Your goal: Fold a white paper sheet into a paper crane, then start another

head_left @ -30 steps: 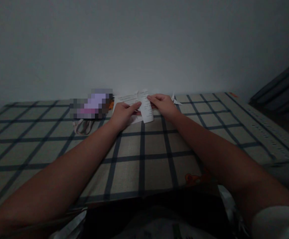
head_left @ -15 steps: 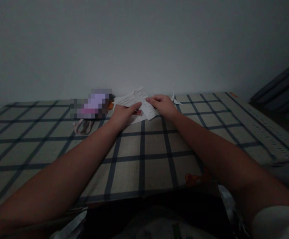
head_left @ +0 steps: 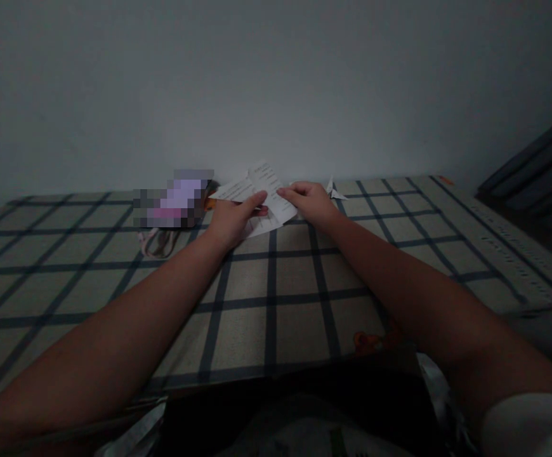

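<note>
A folded sheet of paper (head_left: 269, 179) with printed lines is held up between both hands over the table. My left hand (head_left: 238, 219) is closed on its left side, thumb on top and fingers underneath. My right hand (head_left: 309, 200) pinches the right edge between thumb and forefinger. Part of the sheet angles out to the left above my left hand. More white paper shows below the hands; whether it is the same sheet I cannot tell. Just behind my right hand stands a small pointed folded-paper piece (head_left: 334, 190).
A blurred-out purple and pink object (head_left: 181, 197) with a looped strap (head_left: 158, 244) lies left of my hands. The table wears a checked cloth (head_left: 295, 273) and meets a plain wall (head_left: 276, 82). Dark striped fabric (head_left: 537, 171) rises at the right.
The upper part of the folded paper has shifted slightly left and opened wider. My left hand has moved a little left, while my right hand stays nearly in place.
</note>
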`<state>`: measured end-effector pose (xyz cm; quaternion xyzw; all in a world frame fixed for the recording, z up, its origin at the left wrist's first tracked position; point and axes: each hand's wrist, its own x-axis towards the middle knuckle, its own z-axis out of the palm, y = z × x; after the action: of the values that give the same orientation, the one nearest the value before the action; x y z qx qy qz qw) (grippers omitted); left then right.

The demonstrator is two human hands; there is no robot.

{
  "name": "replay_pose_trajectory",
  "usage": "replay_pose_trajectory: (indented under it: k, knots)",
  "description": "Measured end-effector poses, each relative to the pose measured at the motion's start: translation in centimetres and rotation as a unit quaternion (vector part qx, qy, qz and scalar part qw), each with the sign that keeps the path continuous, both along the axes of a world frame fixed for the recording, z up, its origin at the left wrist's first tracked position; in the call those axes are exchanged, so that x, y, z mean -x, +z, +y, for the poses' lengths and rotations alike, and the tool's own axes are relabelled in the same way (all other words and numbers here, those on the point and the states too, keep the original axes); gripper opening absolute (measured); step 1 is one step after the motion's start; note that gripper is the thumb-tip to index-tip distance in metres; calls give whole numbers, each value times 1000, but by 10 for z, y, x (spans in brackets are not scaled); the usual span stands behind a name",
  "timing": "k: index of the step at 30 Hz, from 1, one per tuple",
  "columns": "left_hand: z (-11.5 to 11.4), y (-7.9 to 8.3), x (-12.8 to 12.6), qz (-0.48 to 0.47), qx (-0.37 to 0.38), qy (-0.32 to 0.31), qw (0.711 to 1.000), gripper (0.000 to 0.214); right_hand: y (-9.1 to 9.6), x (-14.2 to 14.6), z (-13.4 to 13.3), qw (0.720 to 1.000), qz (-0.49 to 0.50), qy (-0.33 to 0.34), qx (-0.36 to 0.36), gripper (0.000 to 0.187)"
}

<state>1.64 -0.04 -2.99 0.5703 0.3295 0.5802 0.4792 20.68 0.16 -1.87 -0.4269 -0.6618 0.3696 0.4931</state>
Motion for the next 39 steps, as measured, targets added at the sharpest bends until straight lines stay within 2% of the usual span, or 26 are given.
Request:
replay_pose_trajectory:
  k: [5, 11, 19, 25, 31, 39]
  knots:
    - [-2, 1, 0, 22, -3, 34, 999, 46, 2, 2, -3, 1000, -1, -8, -4, 41]
    - [3, -1, 2, 5, -21, 94, 995, 39, 3, 3, -4, 999, 15, 47, 17, 41]
    - [2, -2, 1, 0, -2, 56, 998, 42, 2, 2, -4, 999, -1, 37, 10, 42]
    - [7, -2, 1, -60, -9, 88, 994, 46, 0, 1, -1, 998, -11, 53, 23, 43]
    - [7, 0, -1, -70, -16, 103, 992, 36, 7, 4, -7, 999, -31, 27, 31, 39]
    - [12, -3, 0, -88, -3, 113, 990, 36, 10, 3, -10, 994, -106, 29, -22, 41]
